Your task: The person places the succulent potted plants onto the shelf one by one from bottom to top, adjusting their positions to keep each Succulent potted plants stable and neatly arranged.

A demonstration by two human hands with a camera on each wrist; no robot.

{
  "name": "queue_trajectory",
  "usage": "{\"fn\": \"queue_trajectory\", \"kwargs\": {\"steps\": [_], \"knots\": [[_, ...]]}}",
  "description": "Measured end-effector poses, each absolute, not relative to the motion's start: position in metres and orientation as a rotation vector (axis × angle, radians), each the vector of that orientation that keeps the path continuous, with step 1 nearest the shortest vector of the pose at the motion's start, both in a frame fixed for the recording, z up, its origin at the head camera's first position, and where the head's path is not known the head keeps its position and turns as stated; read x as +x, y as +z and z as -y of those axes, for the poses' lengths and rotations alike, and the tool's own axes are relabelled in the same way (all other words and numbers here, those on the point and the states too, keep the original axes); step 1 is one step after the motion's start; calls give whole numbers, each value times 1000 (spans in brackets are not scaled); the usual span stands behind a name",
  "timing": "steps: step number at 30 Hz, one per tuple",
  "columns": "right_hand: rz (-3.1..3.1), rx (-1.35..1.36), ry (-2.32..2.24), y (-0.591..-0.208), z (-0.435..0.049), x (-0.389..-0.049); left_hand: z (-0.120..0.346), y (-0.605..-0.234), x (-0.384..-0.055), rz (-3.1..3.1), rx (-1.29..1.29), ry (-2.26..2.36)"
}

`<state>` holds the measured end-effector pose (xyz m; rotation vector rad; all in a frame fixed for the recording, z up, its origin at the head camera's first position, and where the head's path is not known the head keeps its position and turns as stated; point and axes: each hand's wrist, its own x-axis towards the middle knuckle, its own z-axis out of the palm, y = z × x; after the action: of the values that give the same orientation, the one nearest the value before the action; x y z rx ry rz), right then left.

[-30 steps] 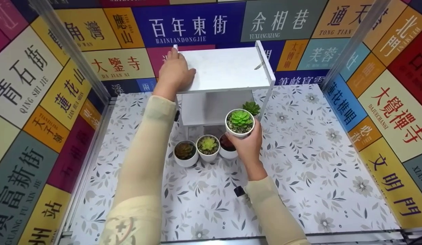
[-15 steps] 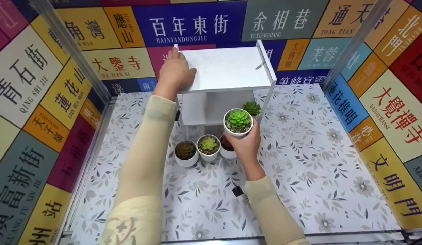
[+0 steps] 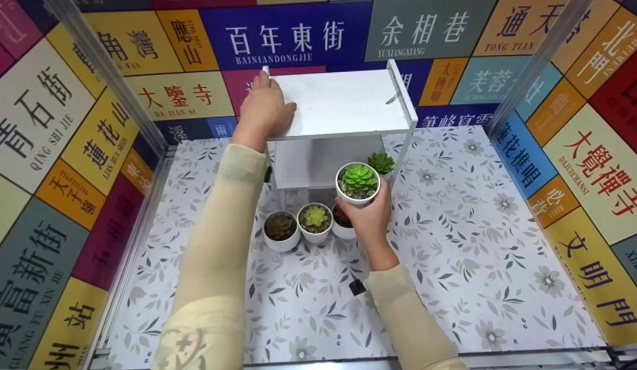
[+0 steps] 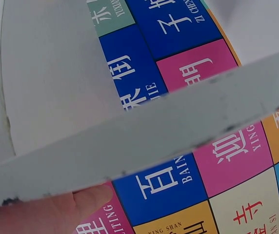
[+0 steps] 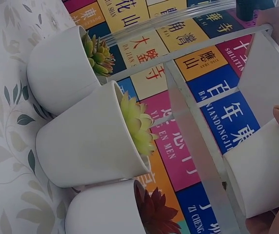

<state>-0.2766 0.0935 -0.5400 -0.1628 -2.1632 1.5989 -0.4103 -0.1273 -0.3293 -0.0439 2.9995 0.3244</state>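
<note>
My right hand point(image 3: 372, 218) grips a small white pot with a bright green succulent point(image 3: 358, 177), raised in front of a white two-tier shelf point(image 3: 339, 103). In the right wrist view the pot point(image 5: 261, 168) is tilted near the lower board's edge, thumb and fingers around it. My left hand point(image 3: 267, 108) holds the shelf's upper left end, thumb over the top board; a finger point(image 4: 93, 197) shows beside the side panel in the left wrist view. Another green succulent point(image 3: 381, 163) stands at the lower board's right end, its pot mostly hidden.
In front of the shelf stand a brownish potted succulent point(image 3: 281, 231), a yellow-green one point(image 3: 315, 222) and a dark red one point(image 3: 343, 218), partly behind my right hand. A leaf-patterned cloth point(image 3: 452, 246) covers the table. Colourful sign-printed walls point(image 3: 293, 41) enclose it.
My right hand has shifted slightly left and up with the potted green succulent, nearer the shelf. The left hand has stayed in place on the shelf.
</note>
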Motion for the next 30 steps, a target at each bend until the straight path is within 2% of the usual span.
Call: {"fn": "queue_trajectory", "kwargs": {"steps": [30], "knots": [[2210, -206, 1472, -537, -88, -283, 127, -330, -411, -2997, -40, 321]]}}
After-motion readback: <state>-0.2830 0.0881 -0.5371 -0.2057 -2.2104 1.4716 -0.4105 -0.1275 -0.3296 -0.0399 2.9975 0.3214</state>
